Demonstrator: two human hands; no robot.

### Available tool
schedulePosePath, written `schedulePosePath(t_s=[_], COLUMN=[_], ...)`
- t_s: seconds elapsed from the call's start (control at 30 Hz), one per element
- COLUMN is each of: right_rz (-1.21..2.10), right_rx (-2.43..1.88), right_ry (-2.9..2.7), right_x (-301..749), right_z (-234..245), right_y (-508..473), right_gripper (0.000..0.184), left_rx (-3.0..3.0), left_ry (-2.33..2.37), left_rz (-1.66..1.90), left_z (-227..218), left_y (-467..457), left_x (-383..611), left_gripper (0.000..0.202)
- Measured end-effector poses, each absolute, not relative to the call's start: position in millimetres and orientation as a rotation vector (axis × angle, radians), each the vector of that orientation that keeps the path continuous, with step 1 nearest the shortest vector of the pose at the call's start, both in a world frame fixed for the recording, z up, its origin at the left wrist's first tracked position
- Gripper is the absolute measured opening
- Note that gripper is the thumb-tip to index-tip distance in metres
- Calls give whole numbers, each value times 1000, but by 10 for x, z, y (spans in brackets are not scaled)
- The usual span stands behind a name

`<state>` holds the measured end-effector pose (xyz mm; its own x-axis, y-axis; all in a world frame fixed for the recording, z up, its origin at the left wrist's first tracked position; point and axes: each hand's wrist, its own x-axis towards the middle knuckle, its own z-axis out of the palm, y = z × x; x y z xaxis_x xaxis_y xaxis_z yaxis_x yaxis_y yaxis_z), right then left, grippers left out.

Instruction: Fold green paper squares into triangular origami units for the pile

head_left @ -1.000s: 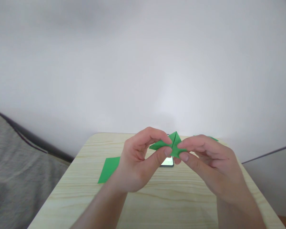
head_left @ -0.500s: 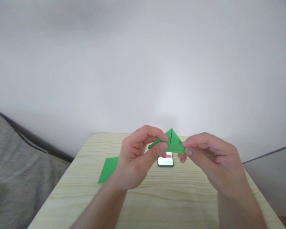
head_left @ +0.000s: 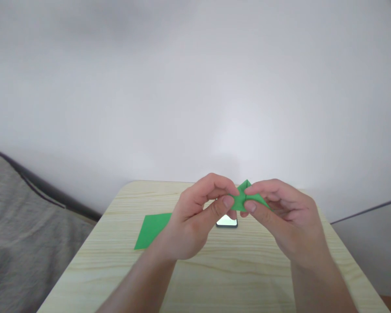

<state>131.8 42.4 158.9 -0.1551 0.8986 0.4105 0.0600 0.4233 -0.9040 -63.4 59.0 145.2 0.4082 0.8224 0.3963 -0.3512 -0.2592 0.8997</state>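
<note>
A small piece of green paper [head_left: 239, 202], folded into a triangle with its peak upward, is held above the table between my two hands. My left hand [head_left: 198, 217] pinches its left part between thumb and index finger. On the other side, my right hand [head_left: 285, 217] pinches it just right of the centre slit, and its right corner shows behind that thumb. The fingertips of both hands are close together. Beneath them lies a phone [head_left: 227, 221] with a lit screen, mostly covered by my hands. Another green sheet [head_left: 153, 228] lies flat, partly hidden by my left forearm.
The pale wood-grain table [head_left: 228, 278] stands against a white wall [head_left: 195, 95]. Grey fabric [head_left: 29, 243] with a dark edge is beside the table at left. A dark cable [head_left: 368, 210] runs along the wall at right.
My right hand has shifted its pinch from the paper's right corner inward to near the centre slit. The folded paper and my left hand have moved slightly right.
</note>
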Motion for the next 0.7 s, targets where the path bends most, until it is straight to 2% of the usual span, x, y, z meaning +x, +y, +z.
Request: schedulePosePath(t_s=[0.33,0.53,0.7], right_rz=[891,943,1011], right_rx=[-1017,-954,-959], right_ry=[-1547,-1585,-1554], right_x=[1374,1431,1478], right_z=[1558,1552,1543], right_y=[402,422,442], right_gripper=[13,17,11], left_rx=[1457,1381,1349], left_ry=[521,531,506], left_rz=[1164,1191,1210], left_z=[1441,1475,1484], left_y=[600,607,630], left_x=[-655,-624,-612], left_gripper=[6,3,4])
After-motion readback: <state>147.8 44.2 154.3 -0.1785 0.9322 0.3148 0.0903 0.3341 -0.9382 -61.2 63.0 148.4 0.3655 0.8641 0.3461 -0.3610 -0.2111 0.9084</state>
